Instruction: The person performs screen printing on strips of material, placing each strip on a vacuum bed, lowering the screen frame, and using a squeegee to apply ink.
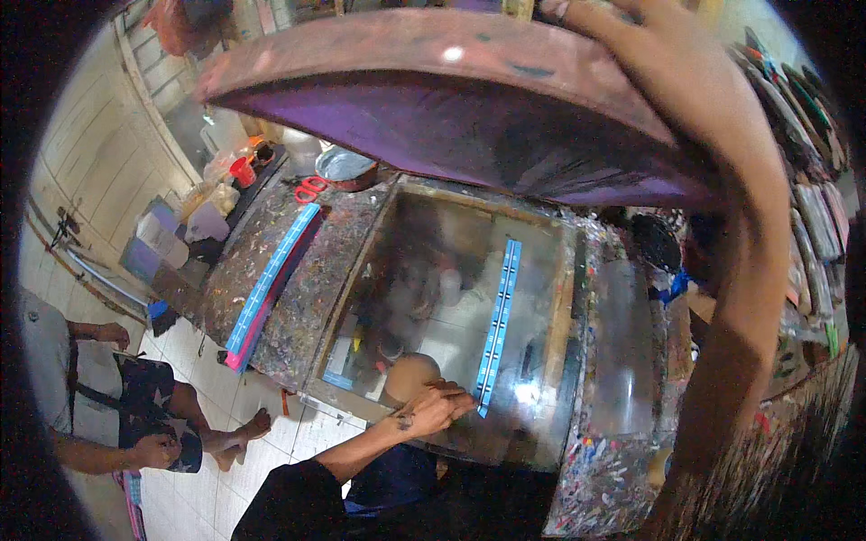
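My right hand is up at the far right, gripping the rim of a raised screen-printing frame. The frame tilts above the table, with purple mesh on its underside. My left hand is low over a glass panel, its fingers pinched at the near end of a blue printed strip. That strip lies lengthwise on the glass; the fingertips partly hide its end. Left of the glass, more blue strips lie in a stack with a pink edge.
Red scissors and a bowl of grey paste are at the table's far left. Paint-crusted boards flank the glass. Several squeegee-like slats stand at right. Another person sits at left, and a broom lies nearby.
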